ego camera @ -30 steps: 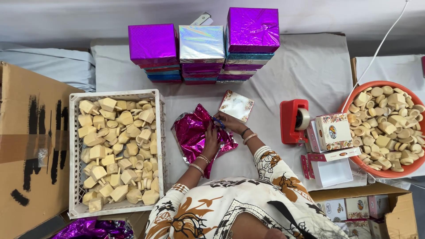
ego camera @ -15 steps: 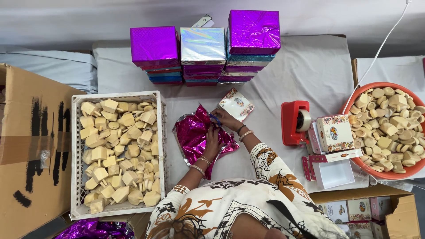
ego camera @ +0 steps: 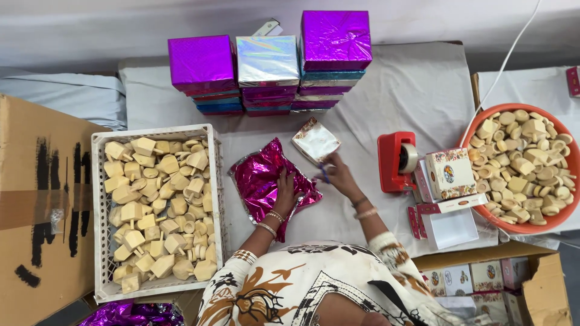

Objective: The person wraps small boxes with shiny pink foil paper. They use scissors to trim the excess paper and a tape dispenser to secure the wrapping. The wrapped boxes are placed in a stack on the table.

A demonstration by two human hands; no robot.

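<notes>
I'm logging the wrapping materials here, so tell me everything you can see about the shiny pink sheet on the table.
The pink sheet is a crinkled, glossy metallic foil, magenta with a silvery edge showing along its left side. It lies loosely spread on the grey cloth-covered table, right beside the white crate of pale wooden pieces. The left hand presses flat on its right part, holding it down. The right hand, holding something small and blue, is off the sheet to its right. A small patterned box sits just beyond its upper right corner.
</notes>
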